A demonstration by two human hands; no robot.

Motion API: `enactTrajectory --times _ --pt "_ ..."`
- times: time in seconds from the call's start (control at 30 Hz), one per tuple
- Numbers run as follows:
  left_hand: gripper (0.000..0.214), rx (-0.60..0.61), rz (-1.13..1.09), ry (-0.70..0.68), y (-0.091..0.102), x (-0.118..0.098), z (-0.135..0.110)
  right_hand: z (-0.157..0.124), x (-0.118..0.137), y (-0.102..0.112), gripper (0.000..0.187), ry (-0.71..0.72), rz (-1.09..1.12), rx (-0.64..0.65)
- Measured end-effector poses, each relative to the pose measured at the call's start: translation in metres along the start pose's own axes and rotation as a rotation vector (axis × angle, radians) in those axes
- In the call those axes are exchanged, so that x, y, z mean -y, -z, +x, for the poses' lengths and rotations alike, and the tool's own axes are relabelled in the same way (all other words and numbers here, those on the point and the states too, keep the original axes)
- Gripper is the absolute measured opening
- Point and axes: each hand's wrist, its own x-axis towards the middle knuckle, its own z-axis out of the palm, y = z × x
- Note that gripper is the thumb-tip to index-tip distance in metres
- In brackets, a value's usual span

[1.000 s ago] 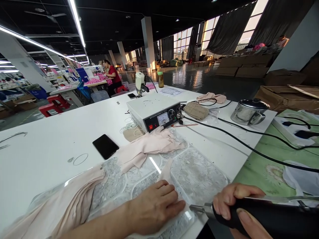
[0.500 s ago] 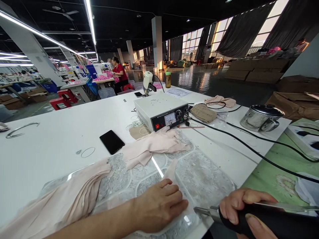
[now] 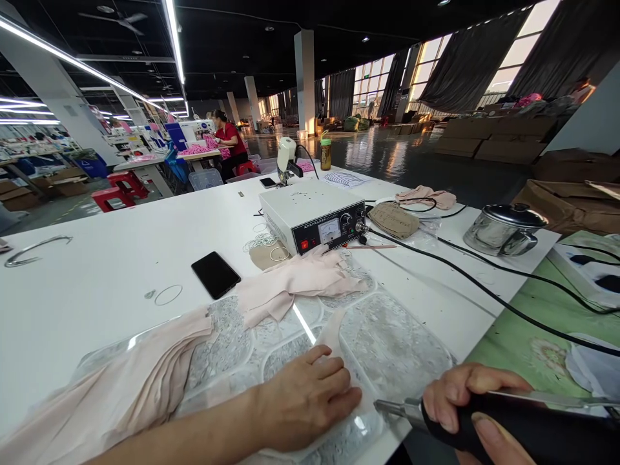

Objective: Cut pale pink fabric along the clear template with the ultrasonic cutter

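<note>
My left hand (image 3: 307, 399) lies palm down on a thin pale pink fabric piece (image 3: 332, 330), fingers slightly bent and pressing it onto a clear plastic template (image 3: 394, 336) with rounded shapes. In my right hand (image 3: 472, 397) is a black-handled ultrasonic handpiece (image 3: 527, 420), fingers wrapped round the grip. Its metal tip points left at the template's near right edge, close to my left fingers; whether it touches the fabric I cannot tell. A fanned stack of pink fabric pieces (image 3: 140, 368) lies left of my forearm. Another fabric pile (image 3: 295, 281) rests across the template's far edge.
Behind the template stands a white control box (image 3: 310, 206) with a dial; a black cable (image 3: 450, 265) runs from it to the right. A phone (image 3: 216, 274), rubber bands (image 3: 264, 244), a glass mug (image 3: 504, 231) and a bottle (image 3: 326, 154) are on the white table.
The whole view has shifted very slightly. Both hands, the handpiece and the fabric keep the same positions relative to the template.
</note>
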Motion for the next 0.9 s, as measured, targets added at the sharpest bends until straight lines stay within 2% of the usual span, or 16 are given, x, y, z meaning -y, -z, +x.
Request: enactTrajectory --times 0.13,0.33,0.57,0.83,0.9 --pt "0.021 0.010 0.010 0.001 0.000 -0.001 0.001 0.000 0.001 0.000 0.002 -0.019 -0.005 0.005" --pt "0.018 0.004 0.031 0.002 0.000 -0.001 0.001 0.001 0.001 -0.006 0.006 0.009 0.031 -0.091" --pt "0.018 -0.019 0.035 0.002 0.000 -0.001 0.003 0.007 -0.001 -0.006 0.004 -0.017 -0.039 0.022" --pt "0.022 -0.031 0.029 0.000 -0.001 -0.001 0.002 0.006 -0.002 -0.010 0.004 -0.007 -0.037 0.028" --pt "0.022 -0.033 0.028 -0.002 -0.002 -0.001 0.001 0.003 -0.002 -0.011 0.004 0.007 0.003 -0.026"
